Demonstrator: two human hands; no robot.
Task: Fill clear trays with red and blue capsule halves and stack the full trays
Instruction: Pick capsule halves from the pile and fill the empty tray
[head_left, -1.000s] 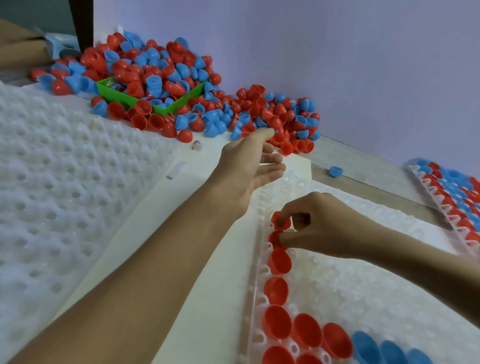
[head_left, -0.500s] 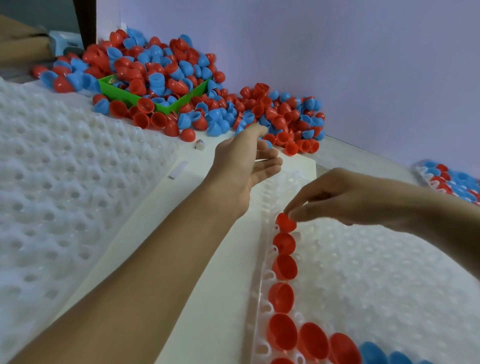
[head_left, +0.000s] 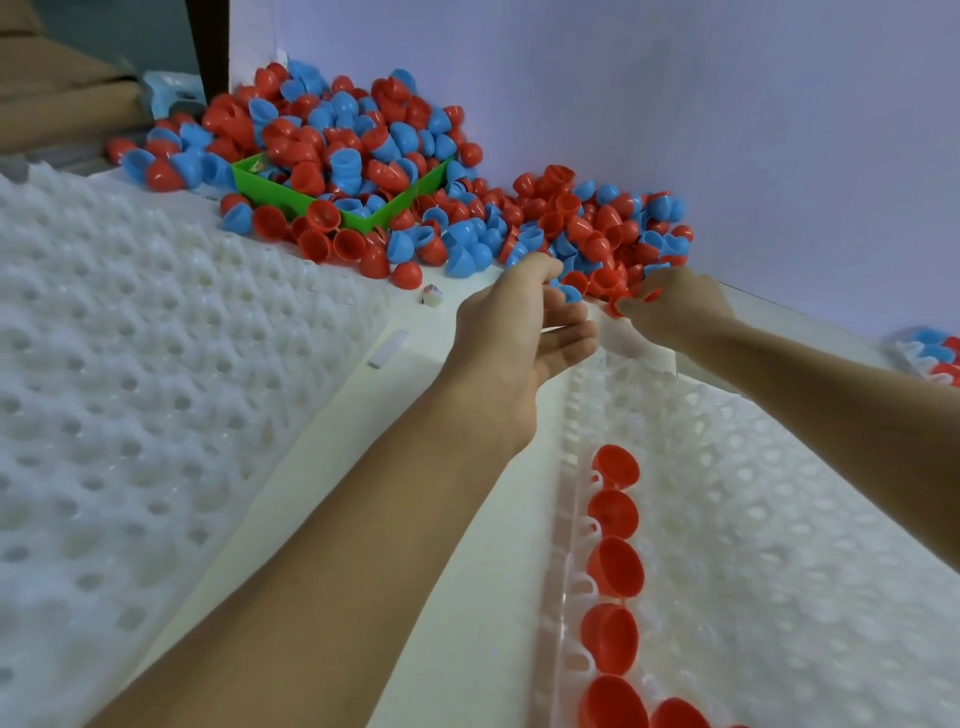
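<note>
Red half (head_left: 631, 301) pinched in right hand (head_left: 670, 312)

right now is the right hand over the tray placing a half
No, the right hand is at the pile beyond the tray, fingers on a red half.

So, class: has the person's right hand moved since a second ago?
Yes. The right hand has left the clear plastic tray's row of red capsule halves and reached away to the loose red and blue capsule pile.
</note>
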